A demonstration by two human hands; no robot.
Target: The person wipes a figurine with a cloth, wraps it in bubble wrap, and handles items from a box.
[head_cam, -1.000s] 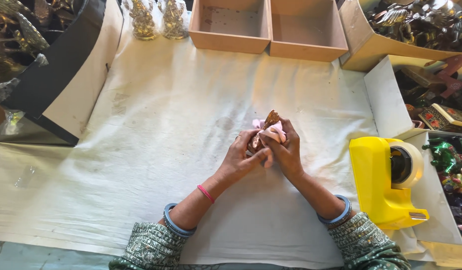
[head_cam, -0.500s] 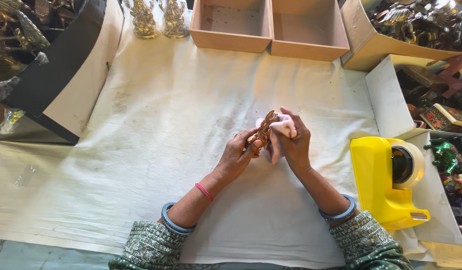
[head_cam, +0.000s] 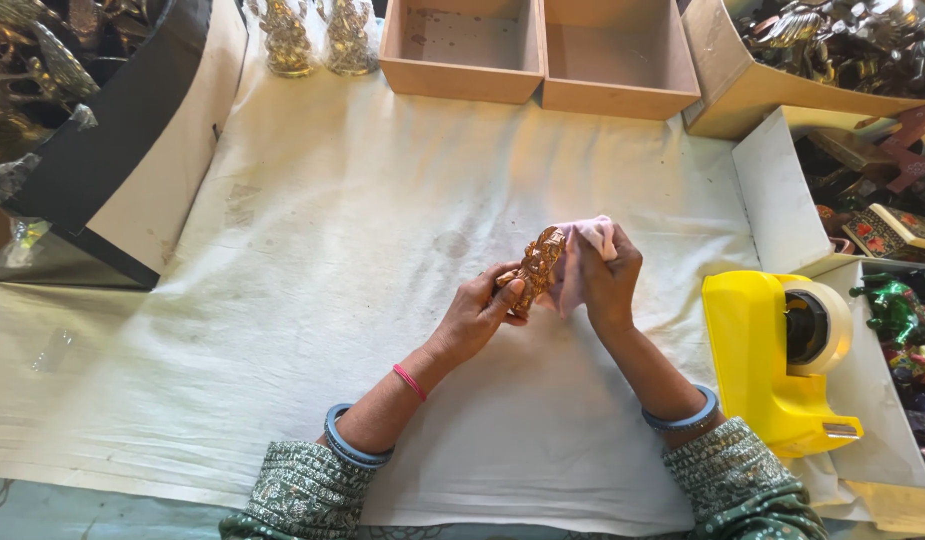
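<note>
Figurine: we find a small brass-coloured figurine held above the middle of the white cloth, tilted, its top pointing far and to the right.
Left hand: we note the left hand closed around the lower end of the figurine, fingers wrapped underneath and the thumb pressed on its near side.
Right hand: we see the right hand bunched around a pink rag, fingers curled and pinching the fabric, which is pressed against the right side of the figurine.
Wrists: we record a blue bangle on each wrist, a thin pink band on the left forearm, and green patterned sleeves at the near edge.
Work surface: we see a white cloth, lightly stained, covering the table under both hands.
Tape dispenser: we find a yellow tape dispenser with a roll of clear tape, near and to the right of the right hand, well apart from it.
Far edge: we count two shallow wooden trays side by side, and left of them two golden figurines in clear wrap.
Right side: we note open boxes holding metal figures and painted items; details are too small to tell.
Left side: we see a dark board leaning beside more metalware.
</note>
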